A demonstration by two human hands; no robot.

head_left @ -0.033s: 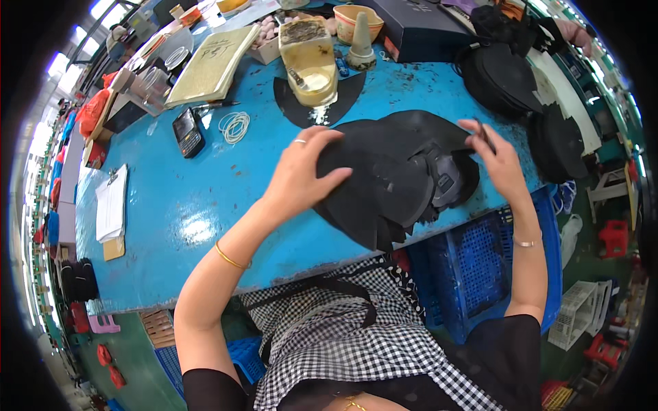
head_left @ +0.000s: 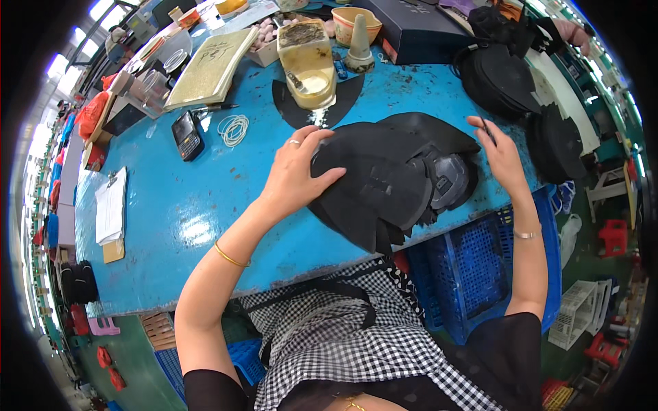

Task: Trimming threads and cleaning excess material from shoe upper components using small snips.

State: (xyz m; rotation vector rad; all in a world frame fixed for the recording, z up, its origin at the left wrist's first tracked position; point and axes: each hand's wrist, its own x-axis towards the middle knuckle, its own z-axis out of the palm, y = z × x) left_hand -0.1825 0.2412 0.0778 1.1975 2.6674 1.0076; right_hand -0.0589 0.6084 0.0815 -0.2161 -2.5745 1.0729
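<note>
A pile of thin black sheet pieces (head_left: 363,164) with curved edges lies near the front of the blue table, overlapping one another. On its right part sits a dark grey moulded piece (head_left: 449,179). My left hand (head_left: 293,171) rests at the pile's left edge, thumb and fingers spread apart, the thumb lying over the black sheet. Just off the pile's upper right edge, my right hand (head_left: 504,154) is closed round a thin dark stick-like tool (head_left: 487,130); its tip is too small to make out.
Behind the pile, a stained cream glue container (head_left: 306,58) with a brush stands on another black piece (head_left: 288,106). A handheld device (head_left: 187,135), a coil of white cord (head_left: 234,130) and a clipboard (head_left: 111,205) lie leftward. Black stacks (head_left: 497,79) are at right; blue crates (head_left: 473,267) stand below.
My right hand has drawn slightly to the right, away from the pile's edge. My left hand and the black pieces have shifted slightly left.
</note>
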